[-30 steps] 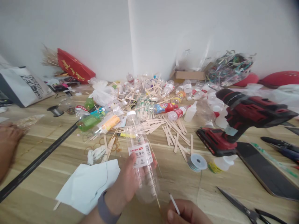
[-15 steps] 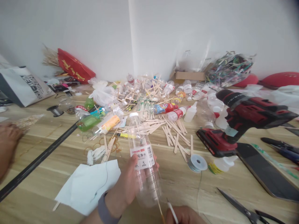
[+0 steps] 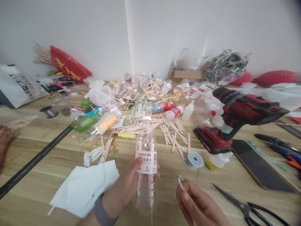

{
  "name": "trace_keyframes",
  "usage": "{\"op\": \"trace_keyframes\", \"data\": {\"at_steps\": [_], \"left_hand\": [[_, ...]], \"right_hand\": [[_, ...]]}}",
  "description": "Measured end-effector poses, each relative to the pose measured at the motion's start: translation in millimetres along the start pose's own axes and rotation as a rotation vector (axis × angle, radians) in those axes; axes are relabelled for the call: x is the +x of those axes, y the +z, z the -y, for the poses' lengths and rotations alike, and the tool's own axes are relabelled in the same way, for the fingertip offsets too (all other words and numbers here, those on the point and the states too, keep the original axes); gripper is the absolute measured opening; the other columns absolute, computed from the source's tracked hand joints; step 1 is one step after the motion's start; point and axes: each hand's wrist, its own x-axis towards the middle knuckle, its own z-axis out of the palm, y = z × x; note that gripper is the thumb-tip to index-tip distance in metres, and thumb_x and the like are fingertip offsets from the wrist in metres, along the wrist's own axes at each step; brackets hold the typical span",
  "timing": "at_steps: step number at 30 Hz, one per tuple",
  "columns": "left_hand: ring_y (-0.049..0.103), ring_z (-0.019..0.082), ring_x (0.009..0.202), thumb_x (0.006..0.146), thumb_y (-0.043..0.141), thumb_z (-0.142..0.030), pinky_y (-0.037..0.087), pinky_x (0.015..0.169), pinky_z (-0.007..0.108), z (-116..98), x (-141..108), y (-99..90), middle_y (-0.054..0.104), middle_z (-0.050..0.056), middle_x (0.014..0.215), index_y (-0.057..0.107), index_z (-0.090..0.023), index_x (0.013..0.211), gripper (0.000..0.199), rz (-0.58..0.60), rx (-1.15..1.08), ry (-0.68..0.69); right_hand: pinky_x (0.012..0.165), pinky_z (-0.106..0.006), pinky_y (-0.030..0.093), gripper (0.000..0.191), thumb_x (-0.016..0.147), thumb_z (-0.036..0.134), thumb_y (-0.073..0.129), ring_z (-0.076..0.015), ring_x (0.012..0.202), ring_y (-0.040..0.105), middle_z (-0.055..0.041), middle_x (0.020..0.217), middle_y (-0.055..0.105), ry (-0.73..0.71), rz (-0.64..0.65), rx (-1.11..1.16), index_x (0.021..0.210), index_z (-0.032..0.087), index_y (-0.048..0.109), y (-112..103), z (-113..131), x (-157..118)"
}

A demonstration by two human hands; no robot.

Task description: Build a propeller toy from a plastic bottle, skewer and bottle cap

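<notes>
Wrapped around a clear plastic bottle (image 3: 147,188) is my left hand (image 3: 130,177), with the thumb on the white label. The bottle stands nearly upright with its white cap on; a thin stick-like line shows near its base. My right hand (image 3: 195,201) is apart from the bottle, to its right, pinching a thin white strip (image 3: 181,183) that curves at the top. What exactly the strip is I cannot make out. Near that hand lie a spool of pale thread (image 3: 194,160) and black scissors (image 3: 243,205). White paper (image 3: 82,188) lies left of my left forearm.
Behind the bottle are piled wooden craft sticks (image 3: 141,127) and several plastic bottles. A red cordless drill (image 3: 246,113) and a phone (image 3: 261,166) lie at right. A black bar (image 3: 44,157) crosses the left side, near another person's hand (image 3: 5,139).
The bottle has come more upright and slightly lower. My right hand has risen into view from the bottom edge with the white strip. The other person's hand has drawn back left.
</notes>
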Motion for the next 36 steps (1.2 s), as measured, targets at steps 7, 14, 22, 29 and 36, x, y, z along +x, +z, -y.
{"op": "trace_keyframes", "data": {"at_steps": [7,14,22,29,36], "left_hand": [[0.071,0.022,0.068,0.063,0.082,-0.051,0.052,0.067,0.029,4.3,-2.0,-2.7,0.077,0.01,0.081,0.072,-0.013,0.089,0.047,0.063,0.044,-0.089],[0.071,0.021,0.066,0.064,0.079,-0.053,0.052,0.064,0.027,1.2,-3.3,0.3,0.076,0.01,0.078,0.073,-0.013,0.086,0.047,0.113,0.057,-0.096],[0.071,0.022,0.078,0.077,0.069,-0.052,0.052,0.073,0.031,3.4,-4.0,-5.4,0.076,0.012,0.09,0.07,-0.014,0.101,0.046,0.25,0.111,-0.118],[0.072,0.022,0.078,0.076,0.073,-0.047,0.053,0.07,0.029,4.2,0.1,-11.2,0.076,0.01,0.095,0.065,-0.018,0.107,0.043,0.285,0.114,-0.093],[0.072,0.021,0.072,0.069,0.079,-0.046,0.051,0.067,0.028,-0.4,-0.2,-7.9,0.075,0.006,0.087,0.068,-0.018,0.104,0.046,0.229,0.092,-0.087]], "right_hand": [[0.053,-0.024,0.034,0.048,0.084,0.067,0.05,-0.0094,0.052,0.038,0.0052,0.061,0.042,-0.029,-0.002,0.104,0.072,0.02,0.047,7.3,4.5,-3.8],[0.049,-0.023,0.032,0.046,0.086,0.064,0.05,-0.0077,0.049,0.038,0.0055,0.063,0.042,-0.061,-0.079,0.146,0.075,0.019,0.05,8.9,-2.2,0.3],[0.047,-0.023,0.028,0.047,0.086,0.063,0.052,-0.0084,0.046,0.036,0.0053,0.055,0.043,-0.119,-0.166,0.162,0.073,0.019,0.055,6.6,-2.9,3.2],[0.054,-0.026,0.028,0.043,0.087,0.06,0.054,-0.0109,0.05,0.039,0.004,0.052,0.046,-0.137,-0.297,0.174,0.075,0.02,0.062,-8.4,4.9,-3.6],[0.054,-0.026,0.03,0.037,0.088,0.054,0.056,-0.0118,0.052,0.04,0.0025,0.051,0.049,-0.219,-0.379,0.269,0.071,0.021,0.063,-27.1,6.6,-1.7]]}}
